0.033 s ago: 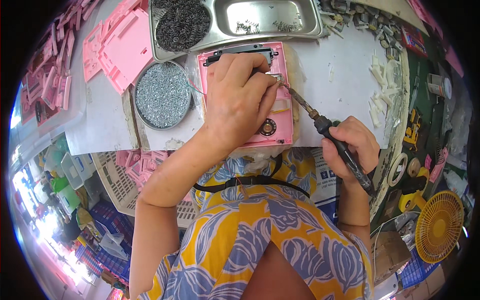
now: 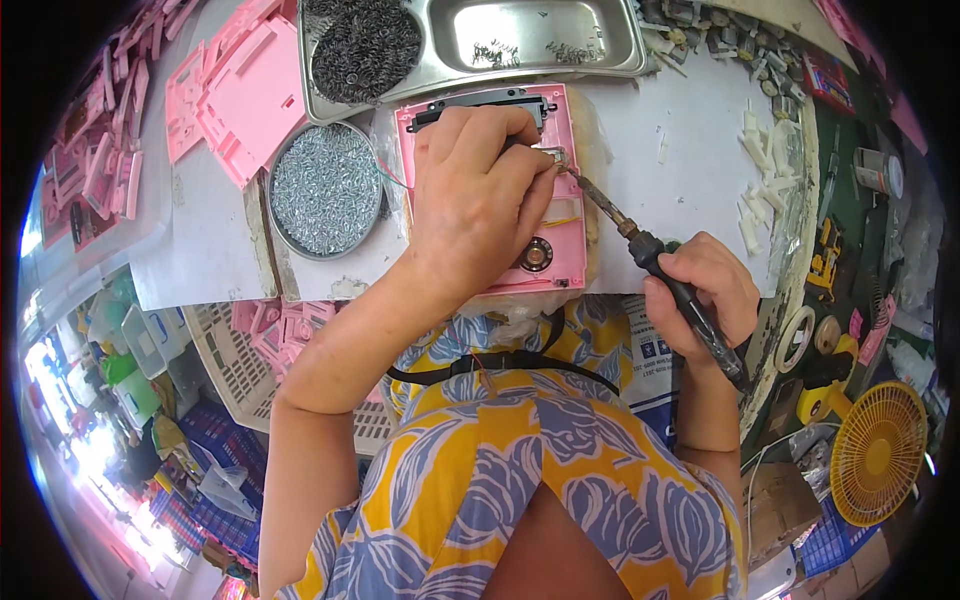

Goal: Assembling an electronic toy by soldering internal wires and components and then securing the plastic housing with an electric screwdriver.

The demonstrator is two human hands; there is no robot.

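A pink plastic housing [image 2: 573, 262] lies in front of me, with a dark bar-shaped part [image 2: 500, 98] along its far edge and a round black part [image 2: 536, 254] near its front right. Over its middle rests my left hand [image 2: 485, 185], thumb and fingertips pinched together by a small metal part [image 2: 556, 156]; what they grip is hidden. My right hand [image 2: 708, 290] is closed round the dark handle of a soldering iron [image 2: 690, 310]. The iron's tip reaches that small part, close beside my left fingertips. A thin red and green wire [image 2: 393, 178] emerges left of my left hand.
Beyond the housing stands a metal tray [image 2: 470, 77] with dark springs [image 2: 365, 50]. Left of it is a round dish of small screws [image 2: 326, 190], near stacked pink panels [image 2: 250, 95]. White plastic pieces [image 2: 768, 160] lie at the right; a yellow fan [image 2: 880, 453] stands lower right.
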